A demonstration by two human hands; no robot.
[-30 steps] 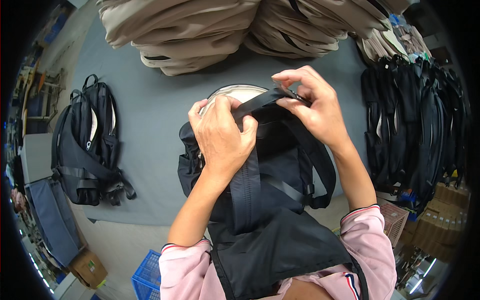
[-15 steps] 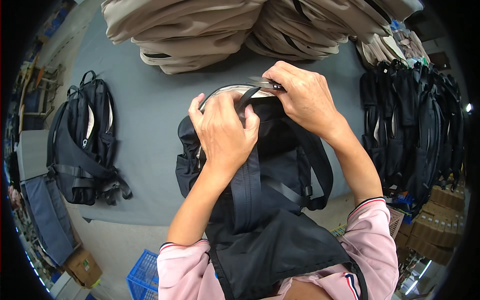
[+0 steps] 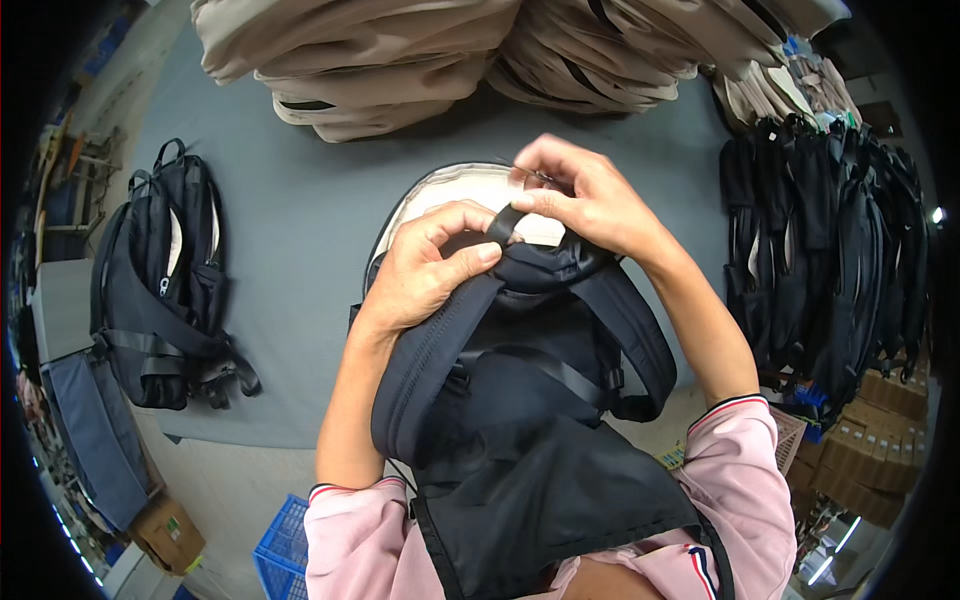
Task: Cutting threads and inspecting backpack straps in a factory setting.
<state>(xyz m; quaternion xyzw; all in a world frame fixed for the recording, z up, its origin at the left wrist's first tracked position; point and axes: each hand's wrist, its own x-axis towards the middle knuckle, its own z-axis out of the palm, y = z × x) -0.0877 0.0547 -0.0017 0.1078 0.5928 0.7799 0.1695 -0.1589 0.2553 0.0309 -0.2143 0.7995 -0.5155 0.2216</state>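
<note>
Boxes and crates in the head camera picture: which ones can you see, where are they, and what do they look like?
Cardboard boxes: right edge, below the hanging black bags; brown, stacked in rows.
Cardboard box: lower left, on the floor; brown, squarish.
Plastic crate: bottom, beside the person's left sleeve; blue, with open mesh walls.
No screens or signs can be made out.

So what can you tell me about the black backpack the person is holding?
The black fabric backpack lies back-side up on the grey table, its bottom hanging toward the person. It has two padded shoulder straps, a thin cross strap and a pale lining showing at the open top. The left hand presses on one strap near the top, and the right hand pinches the small top loop.
</note>
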